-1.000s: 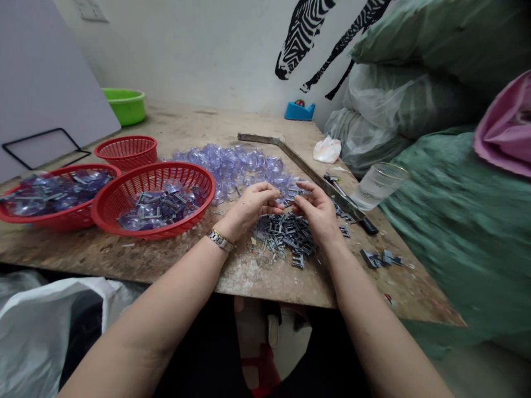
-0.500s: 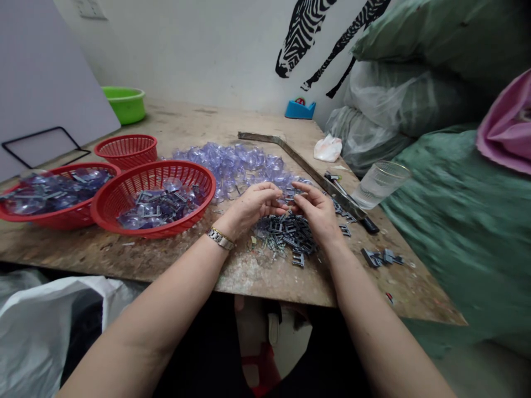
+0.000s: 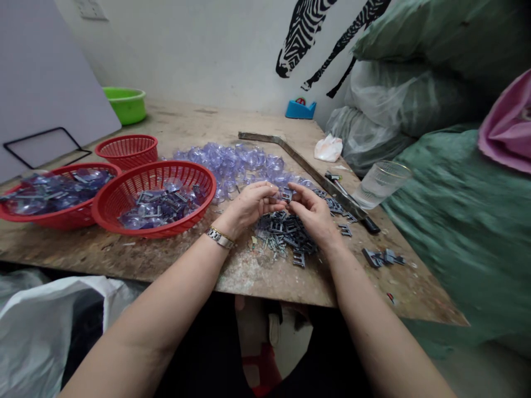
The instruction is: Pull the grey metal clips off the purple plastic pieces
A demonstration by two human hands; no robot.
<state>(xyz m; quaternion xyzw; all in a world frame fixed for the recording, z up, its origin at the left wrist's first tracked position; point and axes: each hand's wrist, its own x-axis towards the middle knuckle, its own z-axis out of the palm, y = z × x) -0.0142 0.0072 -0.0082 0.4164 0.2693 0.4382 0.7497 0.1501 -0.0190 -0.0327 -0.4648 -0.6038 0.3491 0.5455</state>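
Note:
My left hand (image 3: 248,207) and my right hand (image 3: 314,213) meet above a heap of small grey metal clips (image 3: 287,232) on the worn wooden table (image 3: 174,260). Both are closed in a pinch. Between the fingertips sits one small grey clip (image 3: 287,194) together with a clear purple plastic piece; the left fingers close on the plastic piece, the right on the clip. Just behind the hands lies a pile of clear purple plastic pieces (image 3: 236,163). A watch is on my left wrist.
Three red baskets stand at left: the nearest red basket (image 3: 154,197) and a far-left one (image 3: 58,193) hold assembled pieces, and a small one (image 3: 126,150) is behind. A glass (image 3: 379,182), a metal bar (image 3: 307,168), a green bowl (image 3: 124,104) and green sacks (image 3: 464,221) lie around.
The hands have drawn slightly closer together and a little nearer, with the clip now held up between the fingertips.

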